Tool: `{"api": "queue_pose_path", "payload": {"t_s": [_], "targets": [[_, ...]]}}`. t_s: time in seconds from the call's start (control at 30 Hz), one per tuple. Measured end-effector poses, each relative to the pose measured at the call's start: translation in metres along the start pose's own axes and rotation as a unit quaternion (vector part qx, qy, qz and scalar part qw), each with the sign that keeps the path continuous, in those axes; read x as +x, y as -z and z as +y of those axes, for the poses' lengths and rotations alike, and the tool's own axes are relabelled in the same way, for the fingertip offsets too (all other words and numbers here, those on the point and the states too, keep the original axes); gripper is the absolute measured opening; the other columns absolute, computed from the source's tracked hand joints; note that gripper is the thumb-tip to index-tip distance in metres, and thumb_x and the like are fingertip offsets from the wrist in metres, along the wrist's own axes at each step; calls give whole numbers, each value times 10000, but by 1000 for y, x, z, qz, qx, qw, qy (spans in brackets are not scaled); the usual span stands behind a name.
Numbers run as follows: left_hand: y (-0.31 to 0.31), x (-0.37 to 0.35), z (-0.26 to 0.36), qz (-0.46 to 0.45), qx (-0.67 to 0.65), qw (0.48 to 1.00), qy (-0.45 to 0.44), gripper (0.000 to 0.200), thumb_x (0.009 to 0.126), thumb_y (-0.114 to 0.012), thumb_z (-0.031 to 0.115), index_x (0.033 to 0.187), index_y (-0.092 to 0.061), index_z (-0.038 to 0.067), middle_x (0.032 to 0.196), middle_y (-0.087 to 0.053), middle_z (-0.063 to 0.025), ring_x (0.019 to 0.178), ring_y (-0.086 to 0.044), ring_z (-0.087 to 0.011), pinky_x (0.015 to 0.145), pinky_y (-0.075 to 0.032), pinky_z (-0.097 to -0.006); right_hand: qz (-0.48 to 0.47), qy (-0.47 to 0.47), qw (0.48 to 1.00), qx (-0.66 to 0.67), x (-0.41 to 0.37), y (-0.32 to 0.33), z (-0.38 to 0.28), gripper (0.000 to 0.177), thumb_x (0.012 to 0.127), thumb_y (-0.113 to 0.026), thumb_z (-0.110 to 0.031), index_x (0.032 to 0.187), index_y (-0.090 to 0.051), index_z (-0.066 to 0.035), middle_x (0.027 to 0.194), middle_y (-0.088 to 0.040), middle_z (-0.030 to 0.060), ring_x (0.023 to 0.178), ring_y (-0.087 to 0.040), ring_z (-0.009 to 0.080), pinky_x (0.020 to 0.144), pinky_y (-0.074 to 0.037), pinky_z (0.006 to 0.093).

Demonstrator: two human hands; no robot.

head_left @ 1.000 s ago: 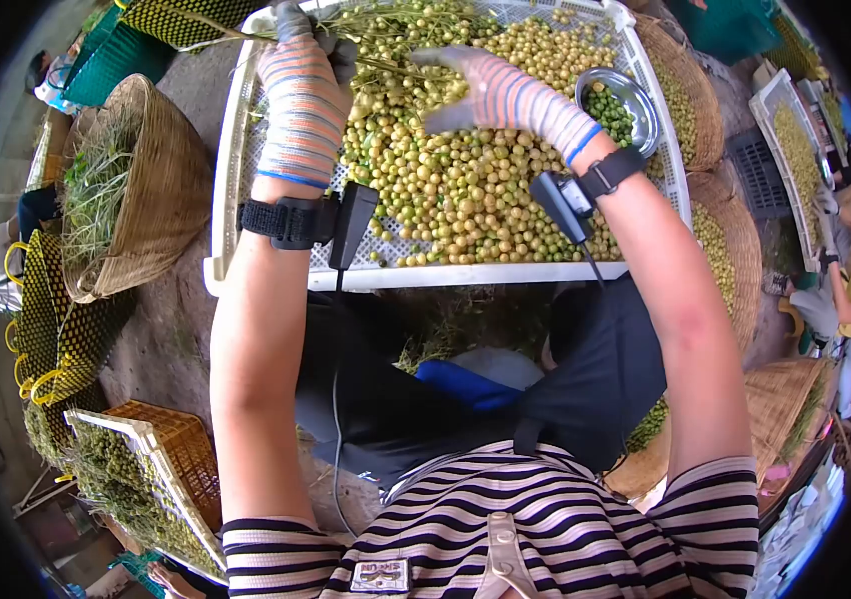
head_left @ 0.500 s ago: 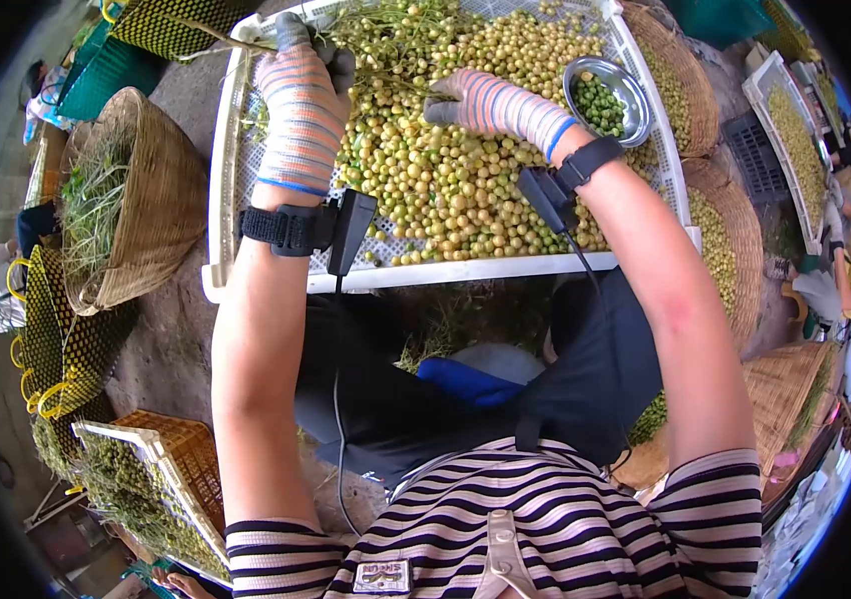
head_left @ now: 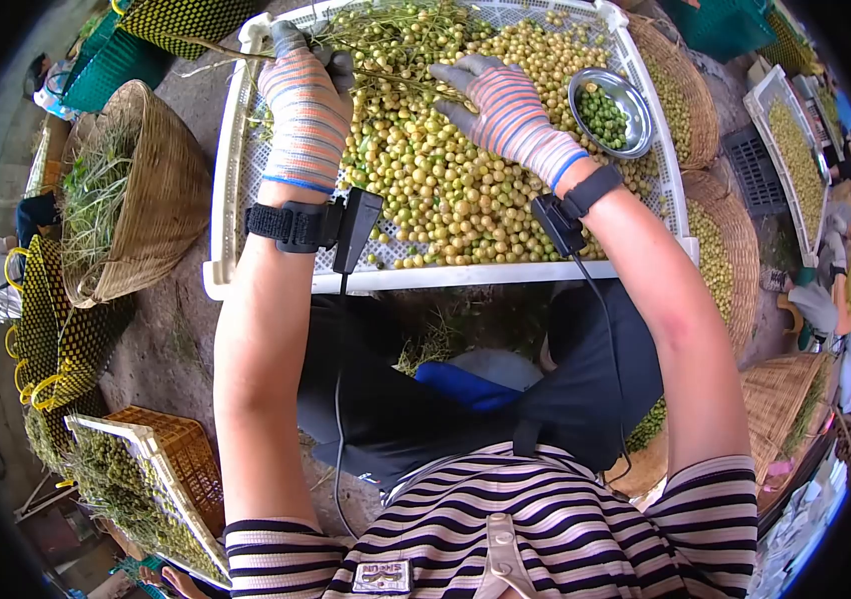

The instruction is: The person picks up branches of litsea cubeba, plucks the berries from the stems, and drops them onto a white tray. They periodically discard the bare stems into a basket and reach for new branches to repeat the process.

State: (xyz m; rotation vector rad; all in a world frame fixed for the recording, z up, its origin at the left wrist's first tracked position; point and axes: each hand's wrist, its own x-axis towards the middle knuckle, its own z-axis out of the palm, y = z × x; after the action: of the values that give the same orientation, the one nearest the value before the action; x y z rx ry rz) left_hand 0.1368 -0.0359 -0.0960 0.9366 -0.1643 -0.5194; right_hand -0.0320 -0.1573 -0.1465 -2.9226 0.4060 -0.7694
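Observation:
My left hand (head_left: pixel 307 110), in a striped glove with grey fingertips, is closed around a thin woody twig (head_left: pixel 208 44) over the left part of a white plastic tray (head_left: pixel 465 277). The twig sticks out to the left, and thinner stems run right from my fingers. My right hand (head_left: pixel 510 105), gloved alike, hovers over the fruit with thumb and fingers apart; nothing shows between them. Small round yellow-green fruits (head_left: pixel 435 190) cover much of the tray, with stemmy clusters (head_left: pixel 400 30) at the far side. A metal bowl (head_left: pixel 637 108) of greener fruits stands right of my right hand.
Wicker baskets of fruit (head_left: pixel 720 250) stand on the right. A tall basket (head_left: pixel 161 205) of green stalks and black-yellow woven baskets (head_left: pixel 71 339) are on the left. A fruit-laden tray (head_left: pixel 136 434) rests at lower left. Other people are partly visible at both edges.
My right hand has shifted slightly right and its fingers have spread apart. The left hand keeps hold of the twig in nearly the same place.

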Motion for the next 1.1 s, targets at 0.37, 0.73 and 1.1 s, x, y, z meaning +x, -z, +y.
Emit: {"api": "queue_pose_path", "payload": {"t_s": [0.37, 0.73, 1.1], "targets": [[-16, -26, 15, 41, -13, 999, 8, 246, 853, -594, 264, 760, -476, 70, 643, -496, -32, 561, -460, -127, 491, -422, -227, -261, -65, 962, -46, 13, 11, -2, 547, 801, -501, -538, 971, -654, -41, 1033, -592, 144, 974, -545, 307, 889, -400, 420], [-8, -13, 15, -5, 30, 1000, -3, 255, 861, -583, 259, 776, -495, 34, 615, -469, -13, 538, -419, -144, 506, -406, -247, -247, -130, 946, 166, 12, -42, 9, 478, 831, -497, -491, 1055, -581, -78, 881, -621, 197, 861, -592, 339, 813, -457, 409], [14, 4, 21, 53, -71, 994, 64, 329, 856, -565, 359, 876, -451, 51, 635, -494, -71, 481, -456, -173, 427, -440, -276, -243, -109, 951, 157, 10, -20, 24, 396, 872, -482, -427, 1141, -555, -145, 831, -637, 164, 775, -612, 283, 726, -477, 374]]}}
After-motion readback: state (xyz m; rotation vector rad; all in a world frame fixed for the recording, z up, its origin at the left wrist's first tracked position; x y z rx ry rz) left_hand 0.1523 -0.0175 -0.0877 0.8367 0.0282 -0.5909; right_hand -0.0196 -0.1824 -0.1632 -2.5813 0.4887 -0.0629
